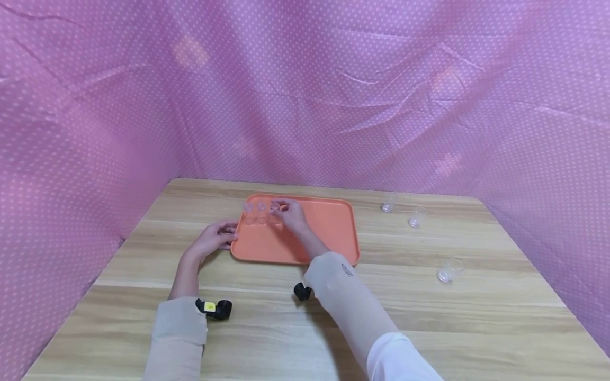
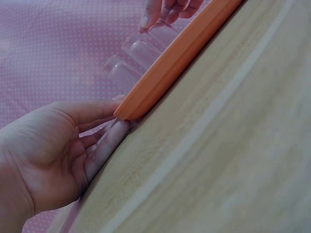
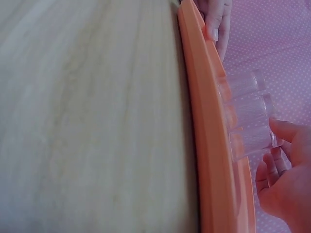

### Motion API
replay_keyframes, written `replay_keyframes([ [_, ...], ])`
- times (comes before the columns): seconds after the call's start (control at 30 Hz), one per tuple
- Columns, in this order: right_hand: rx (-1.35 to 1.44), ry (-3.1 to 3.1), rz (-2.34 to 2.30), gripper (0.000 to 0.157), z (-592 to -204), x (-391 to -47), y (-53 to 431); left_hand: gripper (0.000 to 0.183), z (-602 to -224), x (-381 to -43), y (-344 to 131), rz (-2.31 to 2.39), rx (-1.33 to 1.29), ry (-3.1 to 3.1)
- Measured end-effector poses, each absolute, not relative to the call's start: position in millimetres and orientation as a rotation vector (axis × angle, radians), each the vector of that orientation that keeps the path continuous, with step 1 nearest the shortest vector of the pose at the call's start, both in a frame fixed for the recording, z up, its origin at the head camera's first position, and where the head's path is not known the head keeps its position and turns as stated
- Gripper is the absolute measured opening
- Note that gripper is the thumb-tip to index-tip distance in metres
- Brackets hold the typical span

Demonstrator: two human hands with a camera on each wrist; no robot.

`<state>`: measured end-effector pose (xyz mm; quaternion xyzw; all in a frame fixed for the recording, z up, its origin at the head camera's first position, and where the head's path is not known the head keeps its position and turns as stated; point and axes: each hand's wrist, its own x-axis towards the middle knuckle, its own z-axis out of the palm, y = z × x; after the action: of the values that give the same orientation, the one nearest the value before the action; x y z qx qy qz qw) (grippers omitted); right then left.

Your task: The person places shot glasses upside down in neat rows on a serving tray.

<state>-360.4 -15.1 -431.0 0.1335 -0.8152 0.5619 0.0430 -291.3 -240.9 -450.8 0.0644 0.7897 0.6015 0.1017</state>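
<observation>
Cup, clear and cylindrical (image 3: 250,141), stands on the orange rectangular tray (image 1: 329,227), its rim pinched in the narrowed right grip (image 1: 292,216). The left grip (image 1: 214,239) clasps the tray's edge; a tug could topple the cup.

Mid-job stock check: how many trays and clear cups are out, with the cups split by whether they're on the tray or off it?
Orange tray: 1
Tray cups: 3
Off-tray cups, on the table: 3
Total: 7
</observation>
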Motion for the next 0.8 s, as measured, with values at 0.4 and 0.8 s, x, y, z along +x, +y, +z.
replay_keyframes([
  [0.4, 0.513, -2.538, 1.742, 0.048, -415.3, -356.3, 3.6, 0.051, -451.5, -293.1, -241.5, 1.802, 0.178, 2.309],
  [0.8, 0.560, -2.379, 1.845, 0.041, -370.6, -328.8, 64.9, 0.051, -452.0, -291.3, -241.0, 1.800, 0.182, 2.316],
])
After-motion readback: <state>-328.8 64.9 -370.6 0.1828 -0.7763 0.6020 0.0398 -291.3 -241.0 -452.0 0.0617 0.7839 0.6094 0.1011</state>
